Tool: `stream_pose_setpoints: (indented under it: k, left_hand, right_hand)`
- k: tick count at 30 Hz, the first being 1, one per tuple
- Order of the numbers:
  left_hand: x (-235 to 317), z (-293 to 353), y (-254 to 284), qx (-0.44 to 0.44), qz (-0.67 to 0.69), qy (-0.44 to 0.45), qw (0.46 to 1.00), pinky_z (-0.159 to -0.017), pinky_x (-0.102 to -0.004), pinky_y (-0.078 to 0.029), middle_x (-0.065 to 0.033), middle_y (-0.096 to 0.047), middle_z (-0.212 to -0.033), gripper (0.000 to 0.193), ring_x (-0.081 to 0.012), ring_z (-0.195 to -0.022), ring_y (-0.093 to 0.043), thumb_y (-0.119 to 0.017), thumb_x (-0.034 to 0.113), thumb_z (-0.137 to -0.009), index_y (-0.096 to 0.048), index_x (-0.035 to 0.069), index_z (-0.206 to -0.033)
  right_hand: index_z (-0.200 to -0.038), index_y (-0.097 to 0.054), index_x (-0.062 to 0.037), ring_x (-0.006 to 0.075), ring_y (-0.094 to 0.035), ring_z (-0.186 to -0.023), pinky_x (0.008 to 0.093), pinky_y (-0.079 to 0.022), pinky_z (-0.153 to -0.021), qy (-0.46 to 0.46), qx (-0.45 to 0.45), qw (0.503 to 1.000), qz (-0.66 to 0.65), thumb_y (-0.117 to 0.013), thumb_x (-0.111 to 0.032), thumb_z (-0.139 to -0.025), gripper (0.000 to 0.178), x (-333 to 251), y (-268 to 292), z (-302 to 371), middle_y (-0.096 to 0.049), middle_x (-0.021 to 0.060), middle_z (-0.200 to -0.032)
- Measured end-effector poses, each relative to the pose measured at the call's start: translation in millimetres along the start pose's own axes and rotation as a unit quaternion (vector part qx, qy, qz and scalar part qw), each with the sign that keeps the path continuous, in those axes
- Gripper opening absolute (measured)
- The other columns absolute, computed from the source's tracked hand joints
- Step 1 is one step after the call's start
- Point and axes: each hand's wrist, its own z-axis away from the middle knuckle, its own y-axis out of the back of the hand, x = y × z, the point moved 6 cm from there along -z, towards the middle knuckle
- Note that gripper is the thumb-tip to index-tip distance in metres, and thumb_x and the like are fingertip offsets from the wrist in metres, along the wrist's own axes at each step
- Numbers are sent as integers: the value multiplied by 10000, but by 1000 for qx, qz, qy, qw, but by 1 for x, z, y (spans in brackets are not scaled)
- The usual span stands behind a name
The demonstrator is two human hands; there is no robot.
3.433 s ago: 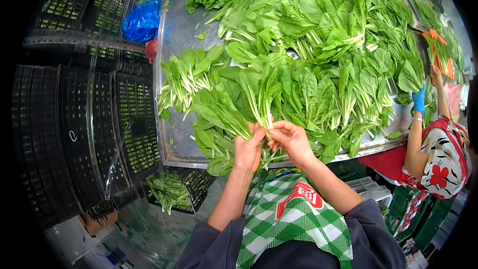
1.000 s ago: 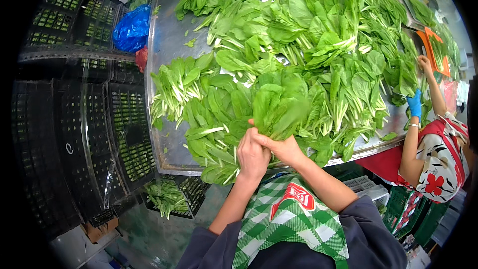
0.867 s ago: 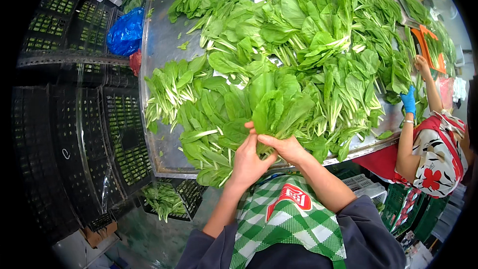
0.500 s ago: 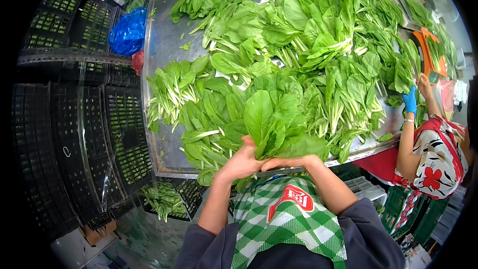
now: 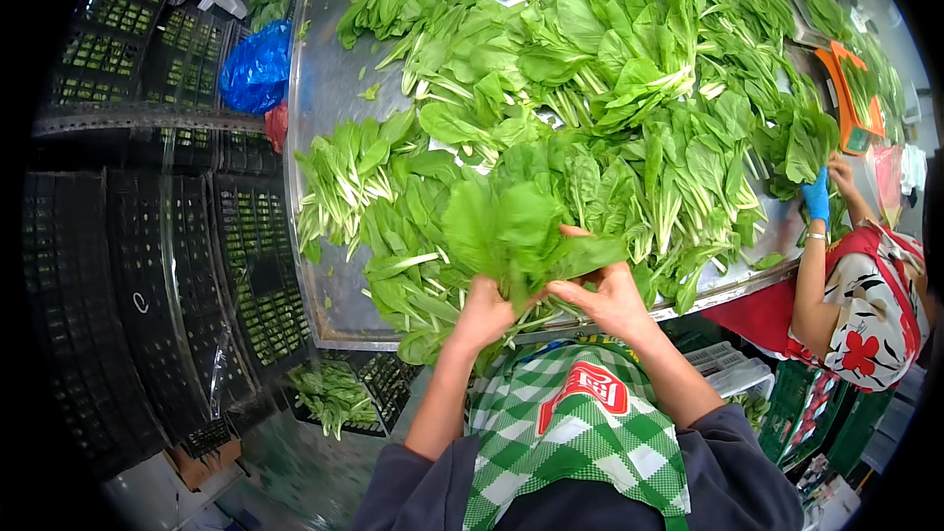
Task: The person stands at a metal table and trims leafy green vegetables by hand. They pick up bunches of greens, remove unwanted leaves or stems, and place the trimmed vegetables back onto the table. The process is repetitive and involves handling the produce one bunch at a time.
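Close to the table's front edge I hold up a bunch of leafy greens [image 5: 506, 226], its leaves pointing away from me and partly blurred. My left hand [image 5: 484, 315] is closed around the stem end, with most of its fingers hidden behind the leaves. On the bunch's right side is my right hand [image 5: 612, 297], its thumb reaching across toward the stems and a fingertip showing above a leaf. More leafy greens with pale stems lie loose around and beyond both hands, such as the pile [image 5: 678, 172] to the right.
The metal table [image 5: 320, 280] has a raised rim. Black crates [image 5: 162, 285] stand at left, near a blue plastic bag [image 5: 258, 67]. A crate of greens [image 5: 334, 395] sits below. At right, a co-worker's blue-gloved hand [image 5: 816, 197] handles greens near an orange scale [image 5: 848, 88].
The held bunch has shifted slightly left and its leaves have spread. My right hand has turned and come up along the bunch's side, its thumb now apart from the fingers.
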Motion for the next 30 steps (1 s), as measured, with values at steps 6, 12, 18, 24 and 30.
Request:
stream_pose_setpoints:
  k: [6, 12, 18, 24, 30]
  left_hand:
    - [-6, 17, -9, -95, 245, 25, 964, -826, -254, -440, -8, -589, -1030, 338, -114, -931, -538, -713, 134, -797, -573, 38, -1089]
    - [-2, 24, -10, -81, 266, 41, 960, -863, -276, -443, -34, -604, -1080, 376, -143, -969, -557, -718, 137, -786, -577, 23, -1115]
    - [-23, 34, -7, -92, 170, 76, 978, -899, -309, -432, -68, -588, -1138, 481, -174, -1025, -540, -724, 178, -780, -537, 14, -1192]
    - [-2, 40, 1, -91, 79, 30, 992, -918, -310, -414, -78, -559, -1184, 613, -188, -1041, -524, -753, 207, -749, -472, -14, -1247]
    - [0, 39, 10, -38, 150, -78, 985, -704, -293, -468, -99, -571, -954, 574, -168, -805, -544, -700, 181, -768, -430, -20, -1233]
  right_hand:
    - [-953, -571, 36, 119, -620, -704, 237, -489, -633, 4, -16, 980, -198, -593, -29, -864, 112, -16, -18, 5, -568, 43, -849]
    - [-1118, -549, 25, 119, -565, -838, 257, -457, -761, -31, -43, 983, -176, -615, -105, -849, 306, -5, -12, 15, -611, 70, -974]
    - [-1174, -514, 58, 163, -544, -895, 281, -403, -834, 77, 25, 979, -190, -486, -394, -864, 549, -46, 33, -19, -607, 93, -983]
    - [-952, -674, 1, 58, -526, -684, 229, -424, -612, -56, -140, 989, -5, -715, -201, -799, 256, -64, 8, -32, -629, 11, -765]
    - [-851, -693, -3, 50, -510, -677, 211, -407, -622, -33, -110, 989, -95, -699, -121, -803, 127, -51, 9, -26, -613, -17, -749]
